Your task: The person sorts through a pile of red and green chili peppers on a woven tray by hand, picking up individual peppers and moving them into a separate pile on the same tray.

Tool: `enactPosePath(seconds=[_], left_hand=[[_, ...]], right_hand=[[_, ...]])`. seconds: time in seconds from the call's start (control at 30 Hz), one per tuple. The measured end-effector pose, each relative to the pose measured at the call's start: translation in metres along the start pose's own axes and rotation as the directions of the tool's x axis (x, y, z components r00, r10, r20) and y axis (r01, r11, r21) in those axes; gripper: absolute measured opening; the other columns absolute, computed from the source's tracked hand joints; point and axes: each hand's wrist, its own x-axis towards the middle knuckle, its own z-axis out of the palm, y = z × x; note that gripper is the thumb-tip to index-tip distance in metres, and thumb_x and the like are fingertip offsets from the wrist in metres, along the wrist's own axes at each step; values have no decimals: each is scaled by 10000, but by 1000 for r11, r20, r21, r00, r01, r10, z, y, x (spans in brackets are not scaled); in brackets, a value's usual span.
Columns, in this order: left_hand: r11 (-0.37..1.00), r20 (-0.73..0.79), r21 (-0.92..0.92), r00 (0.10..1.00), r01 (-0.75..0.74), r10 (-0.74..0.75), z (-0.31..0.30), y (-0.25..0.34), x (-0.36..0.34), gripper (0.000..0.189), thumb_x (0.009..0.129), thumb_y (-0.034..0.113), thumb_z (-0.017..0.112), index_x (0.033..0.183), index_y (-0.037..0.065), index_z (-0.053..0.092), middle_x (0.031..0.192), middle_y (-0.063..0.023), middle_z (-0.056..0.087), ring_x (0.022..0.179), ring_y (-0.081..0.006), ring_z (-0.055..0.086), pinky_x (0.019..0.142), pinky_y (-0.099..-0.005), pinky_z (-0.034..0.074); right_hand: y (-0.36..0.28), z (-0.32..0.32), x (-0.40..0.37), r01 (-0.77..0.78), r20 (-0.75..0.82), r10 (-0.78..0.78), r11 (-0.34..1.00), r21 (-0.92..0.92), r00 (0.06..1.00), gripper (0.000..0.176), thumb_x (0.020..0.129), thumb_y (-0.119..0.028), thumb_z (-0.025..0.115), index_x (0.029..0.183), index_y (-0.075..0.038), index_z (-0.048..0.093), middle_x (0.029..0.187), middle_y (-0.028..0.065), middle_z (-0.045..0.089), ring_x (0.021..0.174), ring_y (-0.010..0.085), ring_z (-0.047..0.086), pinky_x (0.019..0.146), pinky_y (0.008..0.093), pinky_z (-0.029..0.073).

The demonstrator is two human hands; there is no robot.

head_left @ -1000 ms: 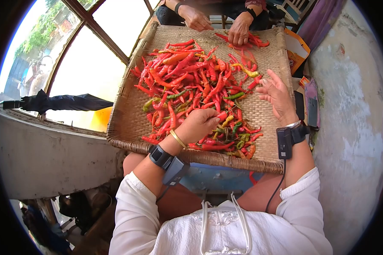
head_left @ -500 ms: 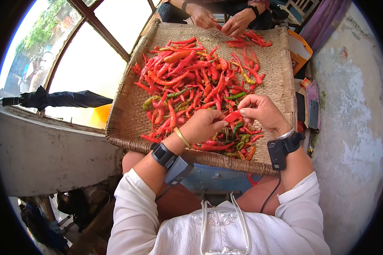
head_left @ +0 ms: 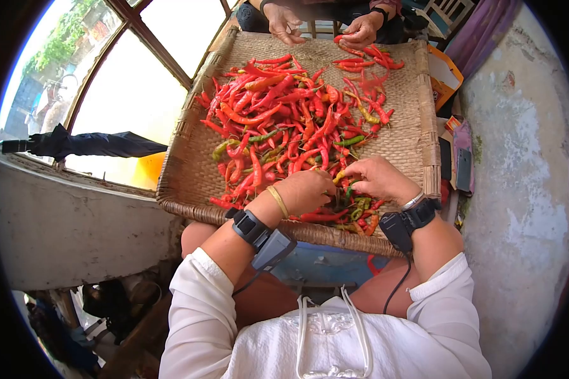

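A heap of red peppers, with a few green and yellow ones, lies on a woven tray above my knees. My left hand is at the near part of the heap, its fingers curled down and their tips partly hidden. Just right of it, my right hand reaches in from the right, thumb and fingers bent around a yellowish pepper and a green pepper. Whether it grips either one cannot be made out.
Across the tray, a co-worker's hands are over its far edge, one at a red pepper. A folded black umbrella lies on the windowsill at left. A phone and an orange box are beside the tray's right side.
The red pepper between my hands is no longer seen there. Both hands have lowered to the heap, slightly apart. The co-worker's hands have separated.
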Motion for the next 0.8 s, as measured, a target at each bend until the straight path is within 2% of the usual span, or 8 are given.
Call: enactPosePath(seconds=[0.17,0.43,0.57,0.63,0.67,0.7,0.77,0.8], left_hand=[[990,2,115,997,80,-81,5,5,1,313,755,147,574,1056,61,566,1090,-134,521,953,-297,551,821,-382,445],[954,116,279,982,110,-147,10,2,12,348,718,186,592,1044,65,577,973,-146,549,913,-298,557,775,-395,460],[952,131,300,985,65,-108,7,4,9,251,716,179,591,929,49,608,902,-135,553,840,-301,568,736,-398,465],[955,130,292,987,52,-94,5,3,8,217,717,172,587,889,42,611,879,-131,552,821,-299,570,716,-398,467],[970,10,244,1000,14,-16,8,-2,7,192,717,160,586,860,33,602,859,-130,565,784,-310,573,688,-393,469],[979,-112,202,992,-33,56,5,0,6,169,716,148,584,831,25,593,838,-128,578,746,-322,576,659,-388,471],[996,-127,83,992,13,-3,-2,4,4,146,755,152,568,817,21,582,797,-107,593,711,-280,592,635,-371,476],[998,-138,-38,988,58,-63,-8,8,2,141,793,156,552,803,16,570,757,-86,607,676,-239,607,612,-354,480]], right_hand=[[7,20,-2,-10,125,42,968,-251,991,325,654,-89,646,974,-129,609,896,123,547,876,299,556,739,386,459],[-2,26,-3,-83,130,125,953,-291,984,194,636,-113,660,809,-70,585,890,123,505,849,302,529,717,387,436],[-13,5,-2,21,-1,-21,993,-115,1000,169,657,-126,656,773,-30,579,727,118,557,715,274,569,635,366,447],[-17,-5,-1,-111,-147,159,951,287,976,170,694,-127,645,786,-2,575,674,81,552,615,200,562,580,328,445],[-12,-5,-1,-30,-218,115,933,360,969,100,774,-88,592,828,-7,570,665,-23,500,568,55,502,509,223,420],[-15,-10,-2,-28,-219,114,933,359,969,100,774,-88,592,828,-7,570,665,-23,500,568,55,502,509,223,420],[-24,-23,-6,-139,-104,313,661,737,944,113,798,-76,563,895,-18,555,680,-39,500,546,41,498,498,184,417],[-22,-25,-6,-156,-84,310,673,723,947,157,811,-64,540,964,-26,535,681,-37,500,527,22,485,491,158,414]])
